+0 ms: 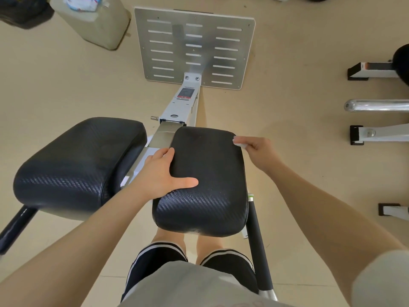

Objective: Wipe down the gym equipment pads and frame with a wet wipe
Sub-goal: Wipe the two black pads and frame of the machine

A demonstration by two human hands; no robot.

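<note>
A gym or exercise room is shown. Two black padded cushions [75,167] with a woven texture are mounted on a white and steel frame [181,107], which leads to a slotted metal footplate [194,47] standing on a smooth beige floor [287,96]. Parts of further machines (white legs with black end caps [357,73] and a chrome bar [376,105]) are seen at the right edge.
</note>
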